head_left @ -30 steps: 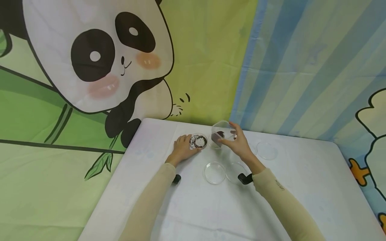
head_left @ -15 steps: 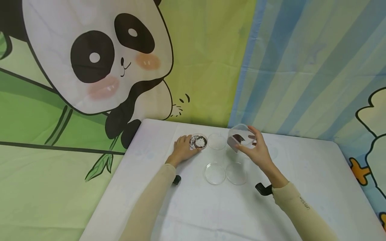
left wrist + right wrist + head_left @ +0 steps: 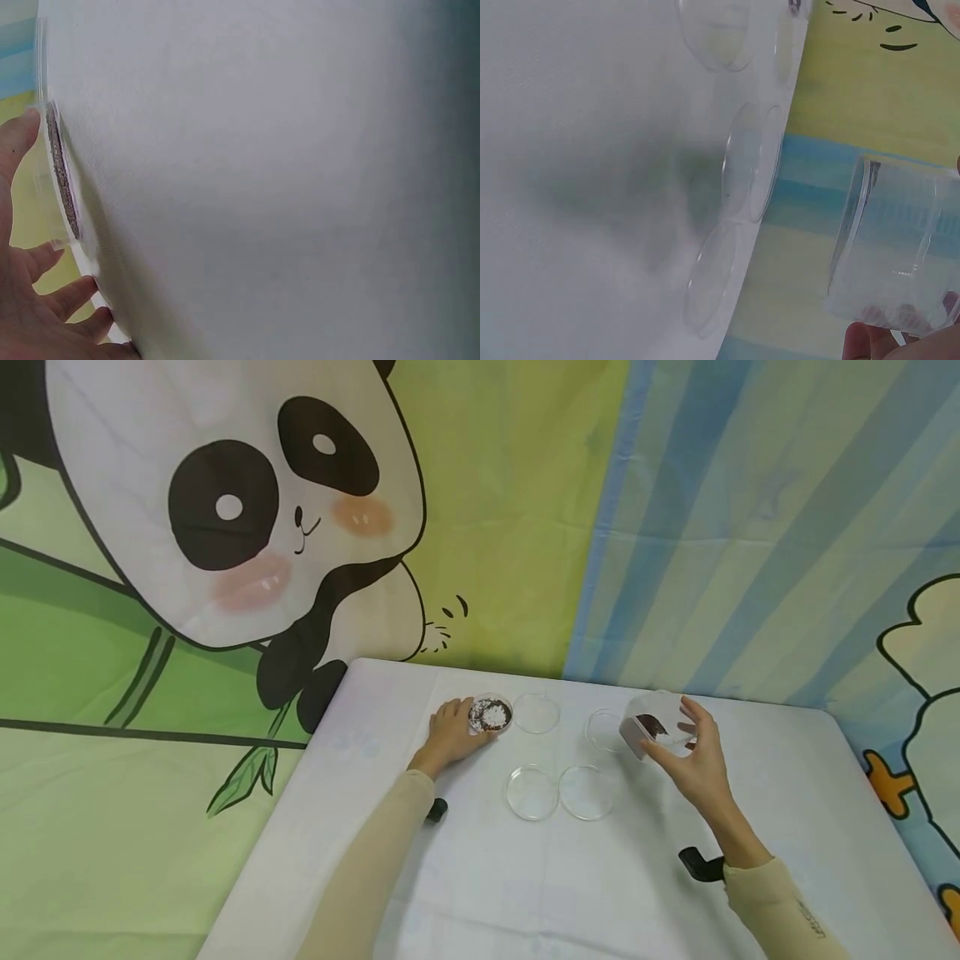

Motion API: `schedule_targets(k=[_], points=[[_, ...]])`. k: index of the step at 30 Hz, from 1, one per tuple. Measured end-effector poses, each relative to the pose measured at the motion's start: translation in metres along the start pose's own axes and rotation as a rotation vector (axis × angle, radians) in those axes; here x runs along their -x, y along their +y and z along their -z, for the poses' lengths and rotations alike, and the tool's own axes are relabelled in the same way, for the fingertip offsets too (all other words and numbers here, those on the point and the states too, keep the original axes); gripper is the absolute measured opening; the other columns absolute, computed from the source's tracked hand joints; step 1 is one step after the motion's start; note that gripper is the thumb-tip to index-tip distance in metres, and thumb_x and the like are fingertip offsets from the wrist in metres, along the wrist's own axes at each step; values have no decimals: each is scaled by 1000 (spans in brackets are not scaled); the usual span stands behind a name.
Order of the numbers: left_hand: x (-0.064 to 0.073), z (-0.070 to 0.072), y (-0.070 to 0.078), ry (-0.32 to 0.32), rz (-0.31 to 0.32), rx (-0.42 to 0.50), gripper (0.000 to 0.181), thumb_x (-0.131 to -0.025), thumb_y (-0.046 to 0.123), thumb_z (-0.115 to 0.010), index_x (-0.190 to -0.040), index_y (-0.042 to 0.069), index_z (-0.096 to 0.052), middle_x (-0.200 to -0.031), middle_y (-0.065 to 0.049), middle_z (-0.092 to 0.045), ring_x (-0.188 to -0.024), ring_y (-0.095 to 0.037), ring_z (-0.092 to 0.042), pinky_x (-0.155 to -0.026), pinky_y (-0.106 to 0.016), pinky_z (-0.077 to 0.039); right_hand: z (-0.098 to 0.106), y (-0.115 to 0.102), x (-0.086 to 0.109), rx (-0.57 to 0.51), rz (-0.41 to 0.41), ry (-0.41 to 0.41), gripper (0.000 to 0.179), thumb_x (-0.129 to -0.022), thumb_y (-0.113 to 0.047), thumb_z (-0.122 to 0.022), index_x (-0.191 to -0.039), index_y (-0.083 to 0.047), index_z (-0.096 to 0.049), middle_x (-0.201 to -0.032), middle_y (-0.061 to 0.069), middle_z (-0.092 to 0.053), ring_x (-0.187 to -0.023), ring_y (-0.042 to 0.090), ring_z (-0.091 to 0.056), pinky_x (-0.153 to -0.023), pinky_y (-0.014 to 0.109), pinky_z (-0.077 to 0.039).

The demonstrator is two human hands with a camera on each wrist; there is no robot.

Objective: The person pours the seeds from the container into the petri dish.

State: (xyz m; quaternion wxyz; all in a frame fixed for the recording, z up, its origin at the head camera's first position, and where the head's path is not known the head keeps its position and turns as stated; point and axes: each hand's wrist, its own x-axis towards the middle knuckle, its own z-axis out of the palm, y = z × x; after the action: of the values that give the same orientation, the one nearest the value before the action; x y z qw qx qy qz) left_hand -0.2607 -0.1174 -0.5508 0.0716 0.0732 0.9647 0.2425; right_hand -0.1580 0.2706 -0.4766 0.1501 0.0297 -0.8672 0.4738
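My left hand (image 3: 452,733) holds a petri dish (image 3: 491,713) by its side on the white table, thumb and index finger on opposite edges. Dark brown granules with white grains heaped on them fill that dish. In the left wrist view the dish (image 3: 63,176) shows edge-on, with a dark layer at its bottom. My right hand (image 3: 697,764) grips a clear plastic container (image 3: 632,737) above the table at the right back. The container is tilted, and dark brown material lies inside it. In the right wrist view the container (image 3: 900,247) fills the right side, with fingertips at its wall.
Clear petri dish pieces lie on the white table (image 3: 465,877): one (image 3: 537,713) right beside the filled dish, another (image 3: 605,730) near the container, and two (image 3: 532,792) (image 3: 587,792) side by side in front. A panda-print cloth (image 3: 510,527) hangs at the table's back edge.
My right hand has carried the container to the right, from above the dish beside the filled one to beyond the other dishes. My left hand has stayed at the filled dish.
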Motion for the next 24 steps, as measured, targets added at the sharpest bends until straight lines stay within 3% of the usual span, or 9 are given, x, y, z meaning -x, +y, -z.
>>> schedule_targets(k=[5,11,18,24], points=[[0,0,0,2,1,-2,94,-88,60,-68,-156,7,-30,-156,-22,-30,-145,-39,-24,-117,-58,-15,15,14,12,70,-34,89,98,-83,-16,-83,-159,-12,-21,-152,22,-33,-126,42,-43,-91,42,-32],[-2,-1,-2,4,2,-3,94,-88,59,-68,-156,7,-30,-156,-22,-30,-145,-39,-24,-117,-58,-15,30,34,26,149,-144,172,99,-84,-20,-82,-160,-15,-19,-149,23,-32,-126,42,-44,-91,35,-34],[-2,-2,-2,5,-4,0,94,-87,59,-69,-156,6,-31,-155,-23,-31,-144,-40,-24,-116,-59,-16,43,52,36,201,-278,212,95,-85,-23,-79,-158,-8,-20,-149,27,-26,-126,46,-44,-92,53,-40],[-1,-1,0,6,-1,8,94,-87,59,-69,-156,7,-31,-156,-23,-30,-145,-40,-24,-117,-59,-15,50,62,38,212,-366,207,98,-86,-27,-78,-158,-4,-15,-147,32,-23,-126,49,-42,-90,54,-42]])
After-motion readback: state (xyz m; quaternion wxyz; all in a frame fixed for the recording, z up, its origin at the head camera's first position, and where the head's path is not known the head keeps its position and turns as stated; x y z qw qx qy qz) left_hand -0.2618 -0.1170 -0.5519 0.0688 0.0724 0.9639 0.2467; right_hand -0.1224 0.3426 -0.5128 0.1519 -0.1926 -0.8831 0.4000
